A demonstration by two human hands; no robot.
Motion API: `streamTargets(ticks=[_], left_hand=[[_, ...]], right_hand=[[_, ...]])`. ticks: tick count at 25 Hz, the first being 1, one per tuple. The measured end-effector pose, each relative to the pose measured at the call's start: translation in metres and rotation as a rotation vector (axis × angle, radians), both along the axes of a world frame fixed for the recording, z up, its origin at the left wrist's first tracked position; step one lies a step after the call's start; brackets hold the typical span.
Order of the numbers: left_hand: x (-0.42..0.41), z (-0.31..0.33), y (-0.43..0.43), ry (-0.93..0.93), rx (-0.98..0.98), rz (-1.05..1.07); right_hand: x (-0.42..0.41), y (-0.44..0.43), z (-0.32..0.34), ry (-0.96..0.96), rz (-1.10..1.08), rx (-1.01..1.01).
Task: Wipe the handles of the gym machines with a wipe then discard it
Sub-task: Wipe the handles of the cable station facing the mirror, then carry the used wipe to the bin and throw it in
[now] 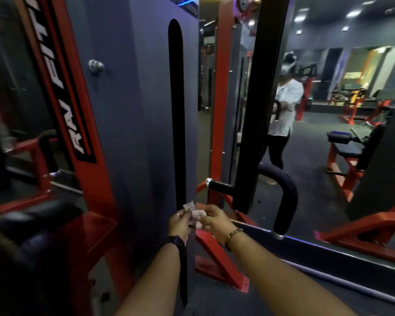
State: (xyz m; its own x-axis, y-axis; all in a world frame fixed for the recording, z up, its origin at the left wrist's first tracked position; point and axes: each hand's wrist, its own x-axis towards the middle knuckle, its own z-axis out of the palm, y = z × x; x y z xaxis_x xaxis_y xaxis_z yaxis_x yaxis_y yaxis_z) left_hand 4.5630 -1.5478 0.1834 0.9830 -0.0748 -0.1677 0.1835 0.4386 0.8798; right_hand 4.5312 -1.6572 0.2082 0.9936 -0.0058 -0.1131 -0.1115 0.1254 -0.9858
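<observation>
Both forearms, bottom centre of the frame, are bare right up to the edge of the pic. The left hand (pixel 179 223) has a thin pale ring (pixel 178 214) on one finger, and the wrist below it wears a dark band (pixel 177 241), prob a watch or fitness tracker, can't tell which. The wrist behind the right hand (pixel 212 221) has a gold-tone bracelet (pixel 234 233) w/ flat rectangular links. In the mirror, mid-right of the frame, the reflection (pixel 285 103) shows a loose white top, dark trousers and some headgear, too blurry for details tbh.
</observation>
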Motion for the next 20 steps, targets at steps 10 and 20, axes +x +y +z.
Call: streamTargets(ticks=[10, 20], left_hand=[[-0.155, -0.015, 0.063, 0.001, -0.027, 0.275], [-0.338, -0.018, 0.205, 0.075, -0.152, 0.717]], right_hand=[[-0.097, 0.045, -0.025, 0.073, 0.272, -0.049], [-0.234, 0.21, -0.013, 0.107, 0.697, -0.134]])
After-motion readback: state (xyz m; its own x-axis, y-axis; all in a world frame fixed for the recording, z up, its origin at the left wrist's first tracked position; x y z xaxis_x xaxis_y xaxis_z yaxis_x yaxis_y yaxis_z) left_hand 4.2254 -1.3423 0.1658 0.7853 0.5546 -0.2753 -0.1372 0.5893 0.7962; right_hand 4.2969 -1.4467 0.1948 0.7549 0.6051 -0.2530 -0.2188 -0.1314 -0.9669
